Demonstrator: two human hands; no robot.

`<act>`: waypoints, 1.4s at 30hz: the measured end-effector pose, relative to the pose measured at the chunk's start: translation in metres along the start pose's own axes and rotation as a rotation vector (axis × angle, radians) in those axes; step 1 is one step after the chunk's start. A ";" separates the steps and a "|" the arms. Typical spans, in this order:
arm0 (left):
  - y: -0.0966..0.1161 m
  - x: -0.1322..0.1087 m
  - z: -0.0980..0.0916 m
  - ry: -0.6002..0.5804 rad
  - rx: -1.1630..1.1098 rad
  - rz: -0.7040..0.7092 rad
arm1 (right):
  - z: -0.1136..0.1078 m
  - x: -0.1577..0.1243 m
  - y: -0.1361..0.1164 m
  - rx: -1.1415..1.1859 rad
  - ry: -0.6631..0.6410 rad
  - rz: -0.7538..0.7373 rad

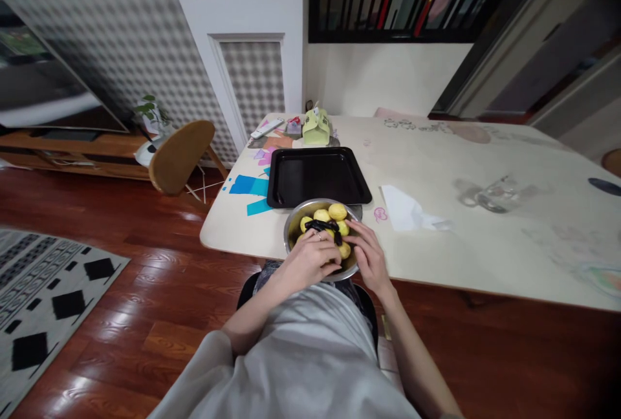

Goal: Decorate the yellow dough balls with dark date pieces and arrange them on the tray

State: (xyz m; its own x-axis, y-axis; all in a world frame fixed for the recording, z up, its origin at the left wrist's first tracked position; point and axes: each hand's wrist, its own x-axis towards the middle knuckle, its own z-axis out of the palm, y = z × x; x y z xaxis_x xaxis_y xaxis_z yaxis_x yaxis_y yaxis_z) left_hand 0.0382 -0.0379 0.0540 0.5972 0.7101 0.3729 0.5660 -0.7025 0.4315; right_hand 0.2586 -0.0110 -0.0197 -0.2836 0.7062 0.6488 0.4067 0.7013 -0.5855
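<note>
A metal bowl (293, 222) holding several yellow potatoes (337, 211) stands at the near edge of the pale table (485, 244). My left hand (310, 258) reaches into the bowl, fingers curled around a dark object (321, 227) lying on the potatoes; what it is I cannot make out. My right hand (369, 252) rests at the bowl's right rim, fingers bent toward the potatoes and the same dark object.
A black baking tray (317, 176) lies just behind the bowl. White paper (405, 209) and a glass mug (488, 196) sit to the right. Blue paper pieces (250, 186), a remote (266, 128) and a green box (316, 127) lie farther back. A wooden chair (179, 155) stands left.
</note>
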 end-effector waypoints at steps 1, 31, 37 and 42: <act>-0.001 -0.001 -0.001 0.025 -0.022 -0.004 | 0.000 0.000 0.000 -0.002 -0.001 0.000; -0.021 -0.010 -0.016 0.167 -0.043 -0.091 | 0.001 0.000 -0.001 0.013 0.001 0.027; -0.022 -0.011 -0.018 0.172 -0.074 -0.086 | 0.000 0.000 -0.001 0.022 -0.002 0.022; -0.024 -0.011 -0.016 0.210 -0.118 -0.051 | 0.000 0.000 -0.001 0.022 -0.004 0.032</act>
State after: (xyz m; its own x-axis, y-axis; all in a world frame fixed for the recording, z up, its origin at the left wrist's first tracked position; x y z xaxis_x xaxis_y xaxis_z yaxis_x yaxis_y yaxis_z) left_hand 0.0086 -0.0286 0.0530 0.4315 0.7472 0.5054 0.5144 -0.6640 0.5426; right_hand 0.2583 -0.0116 -0.0188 -0.2741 0.7290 0.6273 0.3969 0.6799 -0.6166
